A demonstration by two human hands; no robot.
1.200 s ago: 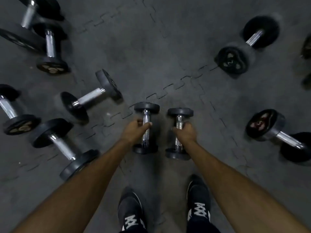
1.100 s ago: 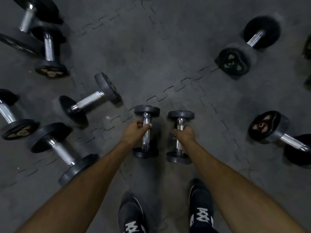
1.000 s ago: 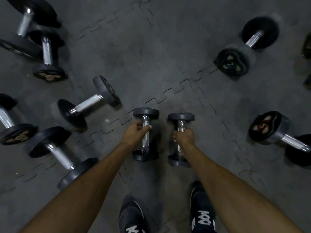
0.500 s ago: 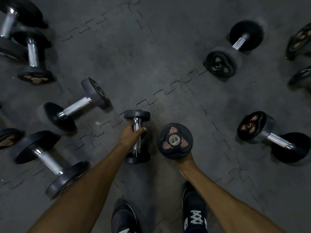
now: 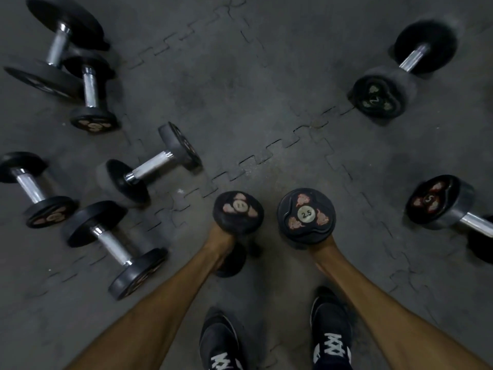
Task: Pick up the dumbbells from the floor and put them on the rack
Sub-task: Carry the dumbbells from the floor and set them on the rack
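Above grey floor (image 5: 266,89), L grip (image 5: 221,243) & R grip (image 5: 325,243) clench upended black dumbbells (image 5: 306,214), R's marked 2.5.

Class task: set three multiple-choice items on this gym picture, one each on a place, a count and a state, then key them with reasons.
1. The dumbbell marked 5 lies: A on the person's right; B on a bench; C on their left.
2. Dumbbells on the floor on the right: A two; B five; C none.
3. The 2.5 dumbbell is: A lying flat; B held on end by the right hand; C racked.
Key: 1 A, it sits at the right edge. 2 A, only it and the far dumbbell lie there. 3 B, the hand grips below its upturned face.
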